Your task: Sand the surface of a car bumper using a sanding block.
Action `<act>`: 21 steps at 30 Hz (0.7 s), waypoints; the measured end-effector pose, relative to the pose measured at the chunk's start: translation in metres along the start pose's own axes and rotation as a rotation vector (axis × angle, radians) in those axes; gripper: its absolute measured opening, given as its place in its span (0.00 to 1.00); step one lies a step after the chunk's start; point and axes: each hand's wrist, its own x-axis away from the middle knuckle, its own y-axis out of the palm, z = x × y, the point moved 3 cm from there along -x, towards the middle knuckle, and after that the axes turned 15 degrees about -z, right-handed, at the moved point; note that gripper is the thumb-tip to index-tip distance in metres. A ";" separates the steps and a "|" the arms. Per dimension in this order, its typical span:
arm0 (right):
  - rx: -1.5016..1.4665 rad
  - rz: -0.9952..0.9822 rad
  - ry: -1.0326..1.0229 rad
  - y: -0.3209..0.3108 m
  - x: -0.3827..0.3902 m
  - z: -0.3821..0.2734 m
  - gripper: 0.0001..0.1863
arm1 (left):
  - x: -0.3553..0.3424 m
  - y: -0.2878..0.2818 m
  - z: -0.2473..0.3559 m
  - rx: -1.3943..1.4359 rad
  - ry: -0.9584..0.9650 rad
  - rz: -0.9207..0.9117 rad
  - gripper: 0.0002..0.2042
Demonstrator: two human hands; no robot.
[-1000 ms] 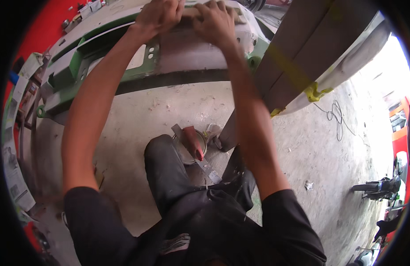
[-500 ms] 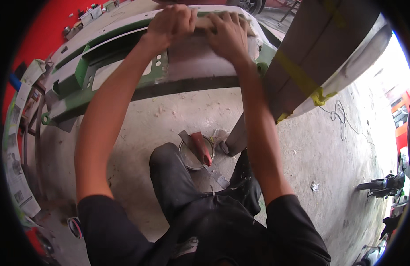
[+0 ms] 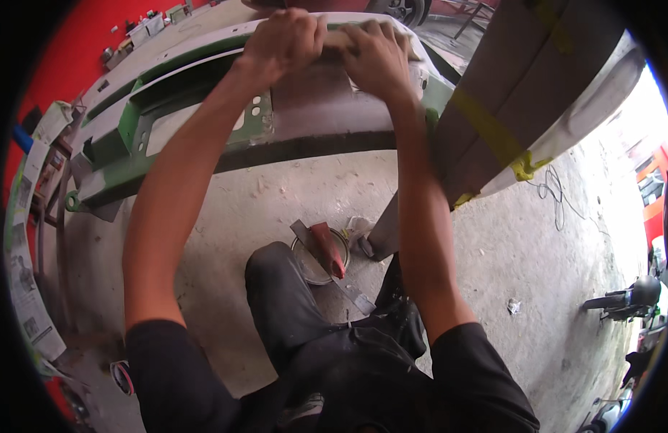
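Observation:
A long car body panel (image 3: 309, 108) in green and whitish grey lies in front of me at the top of the view. My left hand (image 3: 287, 43) is closed around the left end of a tan sanding block (image 3: 339, 40), which rests on the panel's far upper surface. Over the block's right part, my right hand (image 3: 379, 61) is bent with its fingers curled on top. Most of the block is hidden under both hands. Below the hands, the panel's smooth grey patch looks dusty.
Between my knees stands a round tin (image 3: 312, 267) with a red-handled scraper (image 3: 327, 249) and a metal blade across it. A large grey part (image 3: 493, 115) with yellow tape leans close by my right forearm. Cable (image 3: 554, 191) and crumpled litter (image 3: 514, 307) lie on the floor.
Both hands keep their hold on the block and have shifted slightly right and away over the panel. The view has moved a little. The tin and scraper stay put.

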 end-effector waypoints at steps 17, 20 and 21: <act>-0.014 0.034 0.035 0.007 0.000 0.019 0.23 | -0.008 0.014 0.007 0.082 0.022 0.026 0.19; 0.074 -0.062 0.055 0.021 0.015 -0.012 0.21 | 0.026 0.016 -0.004 0.051 0.056 -0.014 0.16; 0.014 -0.115 -0.094 0.040 0.005 0.023 0.23 | 0.017 0.019 -0.005 -0.003 0.168 -0.127 0.14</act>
